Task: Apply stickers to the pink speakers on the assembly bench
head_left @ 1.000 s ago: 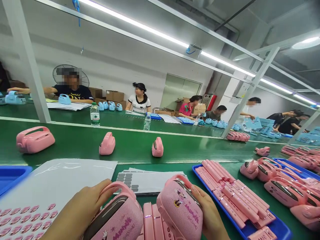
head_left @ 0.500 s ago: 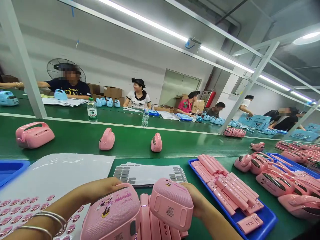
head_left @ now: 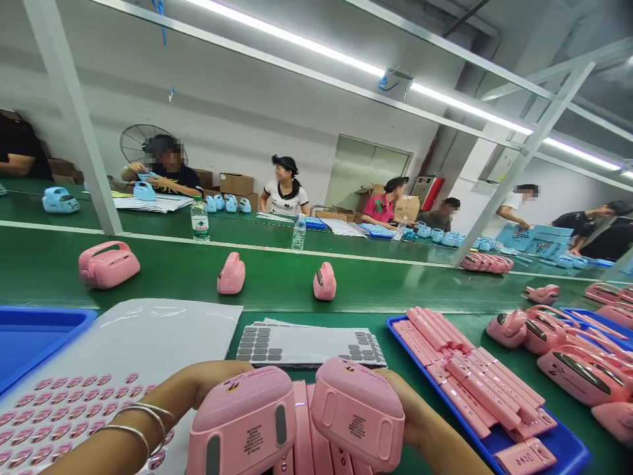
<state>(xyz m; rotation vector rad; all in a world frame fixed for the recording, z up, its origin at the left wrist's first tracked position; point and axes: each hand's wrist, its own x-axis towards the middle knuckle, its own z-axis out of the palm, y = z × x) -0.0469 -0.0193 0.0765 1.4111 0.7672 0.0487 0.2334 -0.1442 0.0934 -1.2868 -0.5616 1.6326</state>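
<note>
My left hand [head_left: 198, 386] grips a pink toy speaker [head_left: 244, 422] at the bottom centre, its labelled underside turned toward me. My right hand [head_left: 415, 415] grips a second pink speaker [head_left: 359, 412] just to the right, also bottom-up. Between the two speakers lie pink panel strips [head_left: 302, 435] side by side. Thin bangles [head_left: 133, 425] ring my left wrist.
A sheet of pink oval stickers [head_left: 64, 402] lies left, a grey sticker sheet [head_left: 309, 344] ahead. A blue tray [head_left: 554, 455] of pink strips sits right, with more pink speakers [head_left: 568, 359] beyond. Three pink speakers [head_left: 231, 274] stand on the green conveyor. Several people sit across the line.
Both speakers have rotated further in my hands, from front graphics showing to the labelled bottoms facing me. The view has shifted slightly left.
</note>
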